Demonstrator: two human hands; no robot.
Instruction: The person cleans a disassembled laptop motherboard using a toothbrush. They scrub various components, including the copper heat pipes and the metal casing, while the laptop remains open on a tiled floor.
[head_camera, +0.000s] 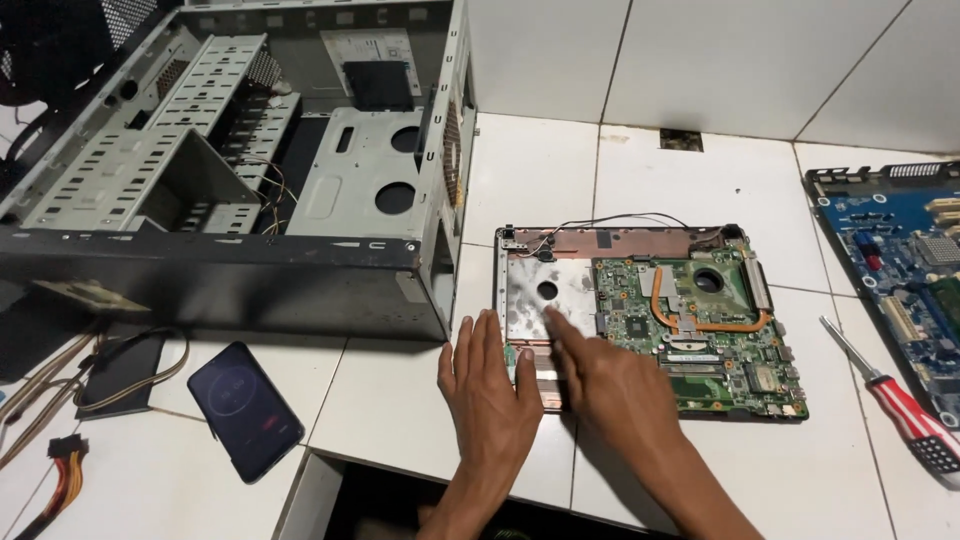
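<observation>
risk: bare fingers pressing on the exposed laptop motherboard (700, 335) may flex it or touch its contacts; the loose black wire (610, 220) at the back edge could snag.
left hand (492, 385): flat and open, gripping nothing, resting on the white tile (400, 400) at the laptop base (530, 300)'s front left corner.
right hand (610, 375): open, fingers extended, pressing down on the base's front edge, holding nothing.
location: base lies flat beside the empty computer case (230, 170); screwdriver (890, 395) well apart on the right.

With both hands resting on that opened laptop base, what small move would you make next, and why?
Probably close the left hand and right hand around the front edge of the laptop base for a firmer hold. Both lie flat and open there, gripping nothing, and the screwdriver lies apart to the right on the tiled surface.
</observation>
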